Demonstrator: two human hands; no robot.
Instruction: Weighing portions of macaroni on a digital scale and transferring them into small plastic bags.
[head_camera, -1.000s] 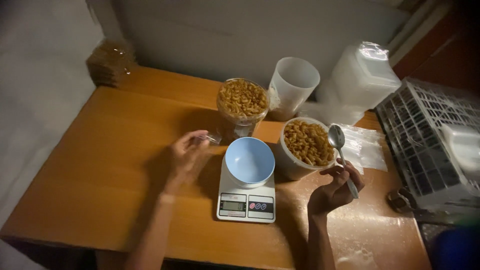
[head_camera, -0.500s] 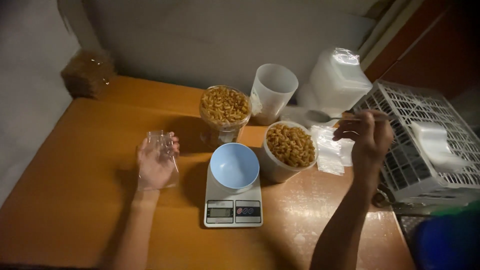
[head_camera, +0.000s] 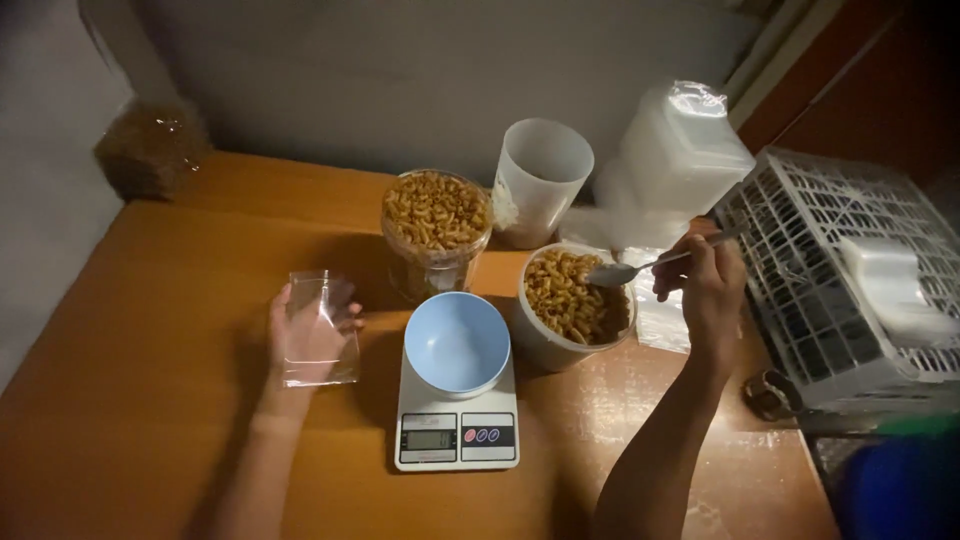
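The left hand (head_camera: 305, 345) lies open, palm up, over the wooden table (head_camera: 150, 300), with a small clear plastic bag (head_camera: 318, 328) resting flat across its fingers. The right hand (head_camera: 705, 285) is closed around the handle of a metal spoon (head_camera: 650, 265), whose bowl hangs just over the rim of a white tub of macaroni (head_camera: 572, 305). Between the two hands a white kitchen scale (head_camera: 457, 435) carries an empty light-blue bowl (head_camera: 457, 342), touching the tub's left side or nearly so (the angle makes it hard to tell). Behind the bowl stands a clear jar (head_camera: 436, 230) heaped with the same macaroni, and beside it an empty translucent cup (head_camera: 540, 180). A stack of plastic containers (head_camera: 680, 160) sits at the wall, a white slatted crate (head_camera: 840, 280) at the right edge, and a bag of pasta (head_camera: 150, 150) in the far left corner
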